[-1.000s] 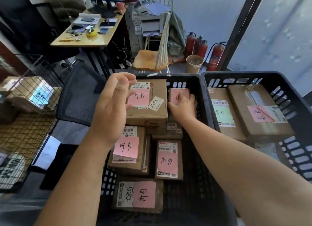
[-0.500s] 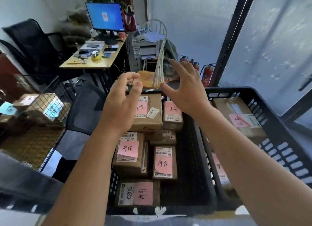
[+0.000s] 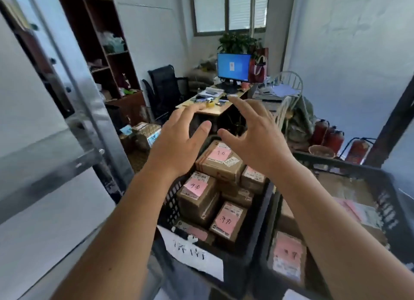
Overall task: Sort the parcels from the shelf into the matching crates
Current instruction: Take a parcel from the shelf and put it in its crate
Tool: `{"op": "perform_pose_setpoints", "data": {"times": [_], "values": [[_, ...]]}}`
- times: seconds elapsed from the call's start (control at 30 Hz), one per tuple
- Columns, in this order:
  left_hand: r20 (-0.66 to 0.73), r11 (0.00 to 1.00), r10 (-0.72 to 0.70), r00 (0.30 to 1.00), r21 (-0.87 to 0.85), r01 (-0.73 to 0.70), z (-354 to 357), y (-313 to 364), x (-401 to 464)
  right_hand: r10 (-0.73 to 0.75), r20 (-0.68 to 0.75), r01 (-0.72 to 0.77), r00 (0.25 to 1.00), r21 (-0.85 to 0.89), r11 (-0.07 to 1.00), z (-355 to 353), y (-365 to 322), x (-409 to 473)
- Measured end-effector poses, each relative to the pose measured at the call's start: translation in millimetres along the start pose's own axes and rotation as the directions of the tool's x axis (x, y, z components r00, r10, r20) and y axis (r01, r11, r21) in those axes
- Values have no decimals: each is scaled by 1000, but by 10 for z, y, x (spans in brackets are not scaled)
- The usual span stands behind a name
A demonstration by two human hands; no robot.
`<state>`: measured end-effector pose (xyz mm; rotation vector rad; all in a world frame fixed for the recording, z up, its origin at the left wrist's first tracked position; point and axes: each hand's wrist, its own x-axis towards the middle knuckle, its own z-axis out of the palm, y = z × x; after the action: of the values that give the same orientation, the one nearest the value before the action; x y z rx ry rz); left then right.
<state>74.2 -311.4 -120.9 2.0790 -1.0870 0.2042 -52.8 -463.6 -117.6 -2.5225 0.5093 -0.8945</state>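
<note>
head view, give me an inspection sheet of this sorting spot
surface: metal shelf at left, no parcel seen on its visible part
job's things: left crate holds taped parcels with pink notes, white handwritten sign on its front; right crate holds flatter parcels
clutter: wire basket of parcels on the floor
grippers: left hand and right hand raised above the left crate, fingers spread, holding nothing
cables: nothing seen
surroundings: desk with lit monitor, bookcase, red fire extinguishers
</note>
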Motion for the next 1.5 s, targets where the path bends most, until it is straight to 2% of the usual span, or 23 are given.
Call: {"op": "perform_pose_setpoints", "data": {"times": [0.13,0.27,0.53,0.8,1.0,1.07,1.23,1.5], "values": [[-113,994,-99,989,37,104,-323,316,-754,-163,73,154,984,114,982,-150,-329,-308],[-267,964,-217,939,95,250,-885,596,-1560,-335,142,291,931,263,920,-164,-908,-643],[-578,849,-350,737,137,511,-2232,1045,-3562,-626,188,435,757,570,697,-91,-2582,-1793],[-786,685,-409,464,72,725,-3192,1655,-6093,-811,161,429,562,782,452,-227,-4347,-3754],[-845,547,-424,325,47,836,-3855,2021,-7697,-885,157,344,438,880,326,-404,-5440,-5061],[-849,514,-436,299,38,857,-4074,2049,-8018,-896,163,326,413,892,312,-388,-5722,-5303],[-851,445,-438,290,75,893,-4603,1868,-8511,-905,176,303,387,903,305,-102,-6334,-5567],[-858,331,-459,231,76,940,-5461,1103,-8736,-904,160,210,397,943,259,703,-7468,-5477]]}}
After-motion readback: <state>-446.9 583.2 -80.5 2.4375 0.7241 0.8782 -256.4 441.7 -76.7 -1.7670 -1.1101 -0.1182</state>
